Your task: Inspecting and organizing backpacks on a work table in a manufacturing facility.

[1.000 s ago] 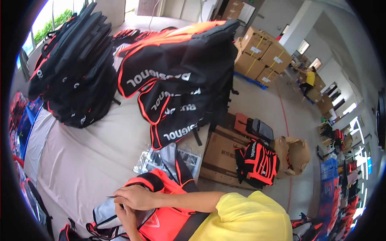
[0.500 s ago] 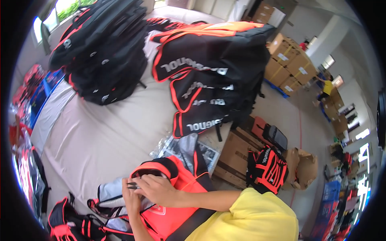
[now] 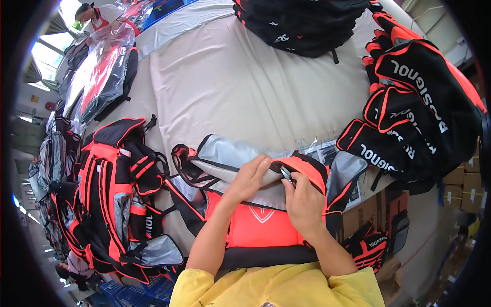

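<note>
A red-orange and black backpack [image 3: 264,225] with silver-grey lining lies in front of me, its upper part folded open. My left hand [image 3: 249,180] pinches the edge of the bag by its dark opening. In my right hand [image 3: 305,202] I hold small thread snips [image 3: 287,175], their blades pointing up and left at the same edge. The curved orange and black flap [image 3: 307,168] stands just beyond my right fingers. My palms hide part of the lining.
A similar backpack [image 3: 106,189] lies at my left. Several black bags with orange trim [image 3: 424,97] lean at the right, and a black stack [image 3: 307,25] stands at the far side of the cloth-covered table [image 3: 204,87]. Plastic-wrapped bags [image 3: 102,77] and another person [image 3: 97,16] are at far left.
My view has swung left, so the backpack now lies straight before me. My hands have moved apart from their overlap, and the snips now point at the bag's edge.
</note>
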Available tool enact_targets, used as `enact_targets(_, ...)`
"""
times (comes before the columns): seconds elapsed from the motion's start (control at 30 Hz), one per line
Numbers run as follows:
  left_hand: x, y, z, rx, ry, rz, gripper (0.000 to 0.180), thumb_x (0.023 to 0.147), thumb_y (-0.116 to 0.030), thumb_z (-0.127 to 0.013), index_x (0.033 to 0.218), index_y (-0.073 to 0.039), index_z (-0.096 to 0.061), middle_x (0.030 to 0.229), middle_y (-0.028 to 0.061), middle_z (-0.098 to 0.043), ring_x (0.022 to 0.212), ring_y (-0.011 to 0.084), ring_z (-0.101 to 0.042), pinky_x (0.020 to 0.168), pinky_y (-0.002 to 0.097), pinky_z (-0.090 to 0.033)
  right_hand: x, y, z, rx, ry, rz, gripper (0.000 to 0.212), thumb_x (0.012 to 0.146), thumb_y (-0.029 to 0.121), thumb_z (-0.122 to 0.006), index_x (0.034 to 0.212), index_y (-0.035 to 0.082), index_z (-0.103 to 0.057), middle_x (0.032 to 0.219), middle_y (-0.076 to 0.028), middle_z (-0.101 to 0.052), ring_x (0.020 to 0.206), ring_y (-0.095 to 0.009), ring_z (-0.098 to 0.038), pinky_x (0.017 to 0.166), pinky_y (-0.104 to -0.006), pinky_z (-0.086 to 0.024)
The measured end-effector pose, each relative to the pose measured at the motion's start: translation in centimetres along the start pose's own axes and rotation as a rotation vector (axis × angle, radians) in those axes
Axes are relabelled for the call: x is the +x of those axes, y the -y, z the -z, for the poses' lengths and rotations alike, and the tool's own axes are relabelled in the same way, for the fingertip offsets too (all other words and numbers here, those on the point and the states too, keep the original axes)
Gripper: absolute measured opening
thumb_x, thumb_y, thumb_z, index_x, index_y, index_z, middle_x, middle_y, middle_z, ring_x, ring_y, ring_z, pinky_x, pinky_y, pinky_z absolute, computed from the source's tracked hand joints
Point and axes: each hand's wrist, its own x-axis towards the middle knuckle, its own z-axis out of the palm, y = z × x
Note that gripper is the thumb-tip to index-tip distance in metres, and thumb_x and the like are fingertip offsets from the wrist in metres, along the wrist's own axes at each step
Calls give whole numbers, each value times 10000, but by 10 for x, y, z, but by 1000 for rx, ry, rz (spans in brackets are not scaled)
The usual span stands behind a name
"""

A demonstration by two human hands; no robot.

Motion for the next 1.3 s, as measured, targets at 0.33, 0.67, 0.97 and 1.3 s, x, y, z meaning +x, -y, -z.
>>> enact_targets(0.33, 8, -1, -2, 32, -21, 21, 455, 1189, -375, -425, 1132, 33, -618, 903, 199, -591, 843, 308, -547, 850, 406, -490, 8, -1, 1, 3, 50, 18, 274, 989, 226, -777, 1154, 53, -645, 843, -133, -736, 707, -329, -730, 588, -445, -543)
enact_targets(0.67, 10, -9, -2, -52, -51, 20, 451, 1190, -342, -406, 1071, 34, -624, 853, 104, -564, 822, 213, -502, 809, 365, -467, 13, -7, 4, 56, 30, 83, 289, 957, 222, -800, 1148, 58, -659, 910, -119, -747, 755, -303, -751, 628, -431, -576)
enact_targets(0.97, 9, -6, -1, -32, -28, 34, 470, 1194, -331, -351, 1095, 22, -645, 896, 107, -568, 850, 233, -503, 850, 353, -461, 27, 0, 1, 88, 82, 117, 295, 970, 220, -790, 1168, 46, -658, 974, -131, -771, 803, -312, -769, 629, -431, -592)
enact_targets(1.3, 9, -6, -2, 14, -42, -9, 444, 1195, -317, -380, 1082, 42, -616, 879, 199, -613, 819, 316, -560, 831, 404, -494, 25, 1, 2, 76, 46, 111, 259, 983, 214, -774, 1149, 55, -654, 942, -128, -769, 784, -313, -765, 617, -434, -585)
